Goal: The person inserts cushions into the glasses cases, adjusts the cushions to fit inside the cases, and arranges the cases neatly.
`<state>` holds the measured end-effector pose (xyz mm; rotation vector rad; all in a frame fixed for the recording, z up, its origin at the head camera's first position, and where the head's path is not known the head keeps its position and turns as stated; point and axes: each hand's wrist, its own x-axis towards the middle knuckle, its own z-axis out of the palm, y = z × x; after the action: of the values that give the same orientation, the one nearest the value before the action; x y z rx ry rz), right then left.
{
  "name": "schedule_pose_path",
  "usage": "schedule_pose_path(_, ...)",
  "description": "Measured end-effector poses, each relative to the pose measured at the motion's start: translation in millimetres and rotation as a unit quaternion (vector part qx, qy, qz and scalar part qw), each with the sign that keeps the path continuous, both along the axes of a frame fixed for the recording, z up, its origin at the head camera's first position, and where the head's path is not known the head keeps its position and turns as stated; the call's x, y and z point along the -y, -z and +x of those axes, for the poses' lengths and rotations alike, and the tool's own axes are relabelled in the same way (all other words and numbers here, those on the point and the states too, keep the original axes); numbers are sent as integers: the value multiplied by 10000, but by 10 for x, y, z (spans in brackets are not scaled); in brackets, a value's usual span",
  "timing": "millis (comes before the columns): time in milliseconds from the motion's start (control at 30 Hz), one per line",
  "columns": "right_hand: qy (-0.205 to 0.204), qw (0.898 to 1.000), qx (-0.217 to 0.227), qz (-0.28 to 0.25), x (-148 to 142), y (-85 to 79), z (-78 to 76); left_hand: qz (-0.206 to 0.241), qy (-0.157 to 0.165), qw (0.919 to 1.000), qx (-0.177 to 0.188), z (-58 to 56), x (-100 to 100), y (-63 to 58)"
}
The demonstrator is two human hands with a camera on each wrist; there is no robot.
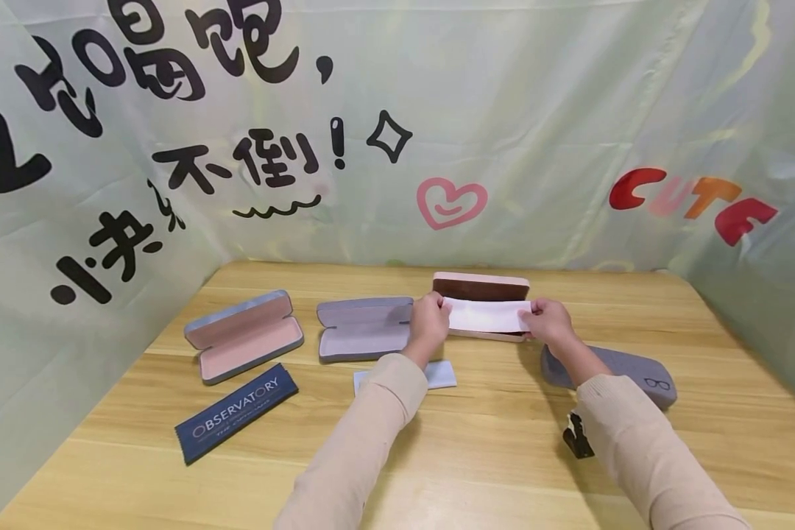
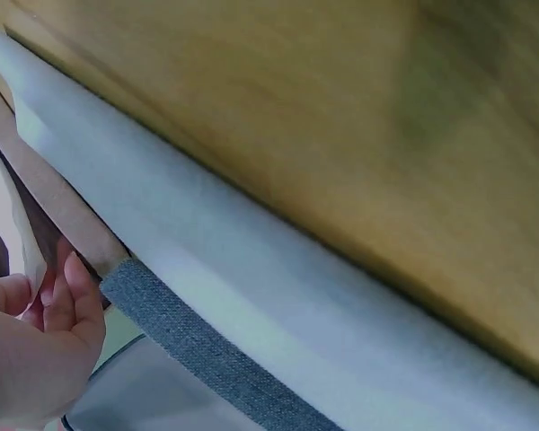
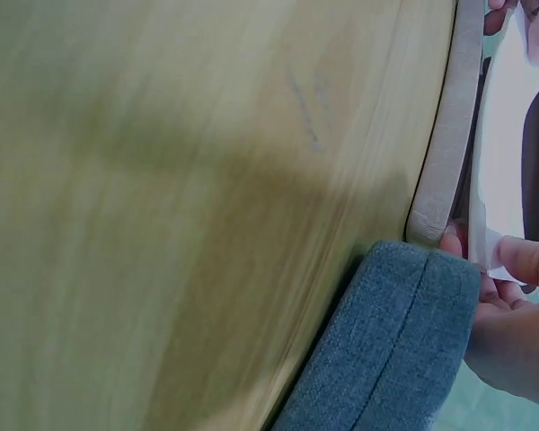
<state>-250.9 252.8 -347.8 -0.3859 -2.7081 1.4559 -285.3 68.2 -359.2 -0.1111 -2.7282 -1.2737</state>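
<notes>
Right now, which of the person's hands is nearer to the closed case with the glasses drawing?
Right: the right hand is just beyond the left end of the closed case. The left hand is farther off, at the left end of the white cloth.

The white cloth looks smooth, the closed case woven, the table wood-grained.

Pink case partly behind white cloth
</notes>
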Motion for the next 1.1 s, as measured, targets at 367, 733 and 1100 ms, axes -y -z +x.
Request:
schedule_pose_path(367,-72,9997,-65,209,-6,28,0,2,23,10000,-24,-8,40,36)
schedule_pose_path(733,-227,9982,-260,495,-56,25,37,25,-7,10000,76,44,25,9)
schedule_pose_path(1100,-292,9985,-37,471,-84,7,31,137,24,9998,153,53,20,11)
